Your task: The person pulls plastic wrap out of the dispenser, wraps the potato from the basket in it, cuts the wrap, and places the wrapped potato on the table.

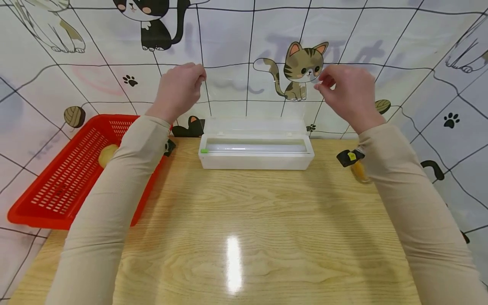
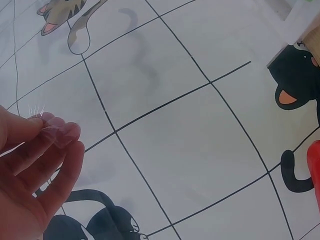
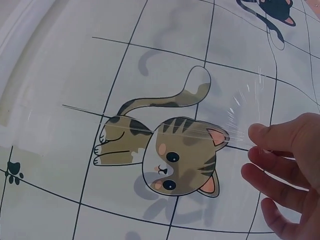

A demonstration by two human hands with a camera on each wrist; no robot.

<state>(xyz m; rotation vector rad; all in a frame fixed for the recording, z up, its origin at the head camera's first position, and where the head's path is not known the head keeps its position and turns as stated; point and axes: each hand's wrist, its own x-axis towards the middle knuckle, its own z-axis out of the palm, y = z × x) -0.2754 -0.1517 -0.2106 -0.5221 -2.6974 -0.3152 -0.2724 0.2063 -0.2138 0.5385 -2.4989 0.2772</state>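
Raised above the back of the table, my left hand [image 1: 179, 91] and right hand [image 1: 347, 95] each pinch a clear sheet of cling film [image 3: 235, 131] between thumb and fingers. Fine creases fan out from the right fingertips [image 3: 257, 134] in the right wrist view, and short ones show by the left thumb [image 2: 25, 127]. Most of the film is too transparent to trace. Below and between the hands stands a white cling film dispenser box [image 1: 255, 162], its lid up, with a pale roll [image 1: 255, 148] inside. A green slider [image 1: 204, 151] sits at its left front edge.
A red perforated basket [image 1: 42, 218] stands on the left, partly behind the left forearm, with a round yellow thing [image 1: 106, 155] in it. Near the right wrist an orange-yellow thing [image 1: 360, 173] is mostly hidden. A cat-printed sheet [image 1: 228, 84] hangs behind the wooden table [image 1: 274, 220].
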